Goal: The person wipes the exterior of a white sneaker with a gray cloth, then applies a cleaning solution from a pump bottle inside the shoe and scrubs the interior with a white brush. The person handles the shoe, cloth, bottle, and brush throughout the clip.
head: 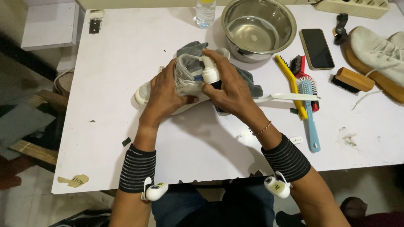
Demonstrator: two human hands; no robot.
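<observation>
On the white desk (126,138), about midway between its near and far edges and a little left of centre, my left hand (164,94) wraps its grip around the side of a light grey and white sneaker (185,80), which lies on its side with the toe pointing toward the left edge. My right hand (229,86) has its grip closed on a small white spray bottle (210,73), held right against the shoe. A dark grey cloth (250,84) lies under and behind the shoe. To the right lie a white-handled brush (290,97), a yellow brush (290,84), a red one (301,67) and a light blue one (310,113). Farther right sit a wooden brush (351,80) and another pale shoe (378,52). Toward the far edge stand a black phone (316,48), a steel bowl (259,27) and a clear bottle (205,12).
</observation>
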